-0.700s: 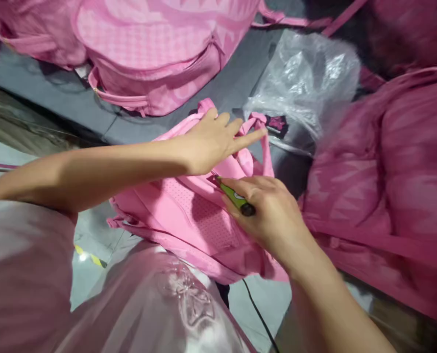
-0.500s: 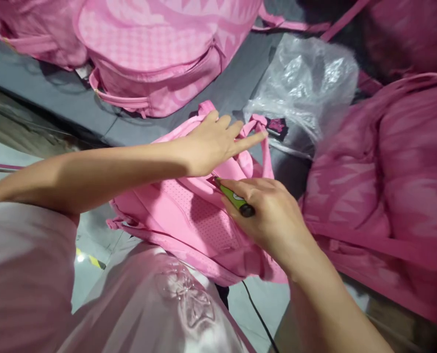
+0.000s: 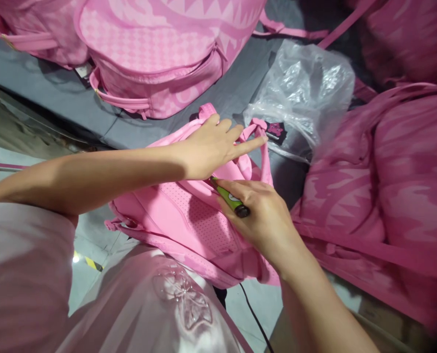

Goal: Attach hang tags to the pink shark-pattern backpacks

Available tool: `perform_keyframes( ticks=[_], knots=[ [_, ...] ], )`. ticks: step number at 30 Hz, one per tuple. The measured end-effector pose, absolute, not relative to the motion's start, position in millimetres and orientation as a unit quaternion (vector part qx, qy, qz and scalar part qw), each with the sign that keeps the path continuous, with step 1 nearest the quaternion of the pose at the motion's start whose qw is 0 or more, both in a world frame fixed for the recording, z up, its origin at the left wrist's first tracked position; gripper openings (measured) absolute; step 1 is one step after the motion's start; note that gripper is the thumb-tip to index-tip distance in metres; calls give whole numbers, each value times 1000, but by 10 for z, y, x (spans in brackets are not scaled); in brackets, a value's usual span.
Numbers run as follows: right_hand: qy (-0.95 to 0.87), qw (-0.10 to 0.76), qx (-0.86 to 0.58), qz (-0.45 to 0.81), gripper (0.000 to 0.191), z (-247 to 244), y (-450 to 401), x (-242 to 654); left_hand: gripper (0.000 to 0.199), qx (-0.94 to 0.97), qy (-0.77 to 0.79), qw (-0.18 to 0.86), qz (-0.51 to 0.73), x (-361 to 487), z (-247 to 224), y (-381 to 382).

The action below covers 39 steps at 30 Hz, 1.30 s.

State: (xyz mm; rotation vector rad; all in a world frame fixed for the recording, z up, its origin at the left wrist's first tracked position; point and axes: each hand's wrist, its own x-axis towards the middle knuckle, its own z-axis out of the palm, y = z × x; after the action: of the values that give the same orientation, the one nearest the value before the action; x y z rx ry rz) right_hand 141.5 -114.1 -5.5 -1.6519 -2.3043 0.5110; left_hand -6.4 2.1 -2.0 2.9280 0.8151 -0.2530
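A pink backpack (image 3: 211, 225) lies tilted across my lap and the table edge, its dotted mesh back panel facing up. My left hand (image 3: 216, 147) presses on its upper part, three fingers bent over the fabric and one stretched toward a pink strap loop (image 3: 265, 157). In my right hand (image 3: 260, 211) is a slim green tool (image 3: 228, 196) with a black butt end. Its dark narrow tip touches or nearly touches the bag just below my left palm; its exact kind cannot be made out.
Large pink backpacks (image 3: 156, 54) stand along the grey table (image 3: 108, 117), with another pink backpack (image 3: 387, 171) close on my right. A clear plastic bag (image 3: 303, 88) lies beyond my hands, beside a dark tag with a pink emblem (image 3: 276, 131). A black cord (image 3: 253, 311) hangs below.
My right hand and the green tool have shifted slightly left. My left hand stays in nearly the same place on the backpack.
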Motion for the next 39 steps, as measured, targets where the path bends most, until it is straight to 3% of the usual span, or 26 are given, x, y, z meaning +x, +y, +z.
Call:
perform_keyframes(
  ticks=[21,32,39],
  knots=[
    [-795,122,-567,178,26,-65,-1168,1457,90,959,273,26,-77,-72,-51,16],
    [-777,179,-554,240,31,-98,-1131,1463,92,957,272,59,-78,-53,-53,29],
    [-762,194,-571,237,30,-124,-1232,1471,120,950,281,48,-126,-312,73,169]
  ],
)
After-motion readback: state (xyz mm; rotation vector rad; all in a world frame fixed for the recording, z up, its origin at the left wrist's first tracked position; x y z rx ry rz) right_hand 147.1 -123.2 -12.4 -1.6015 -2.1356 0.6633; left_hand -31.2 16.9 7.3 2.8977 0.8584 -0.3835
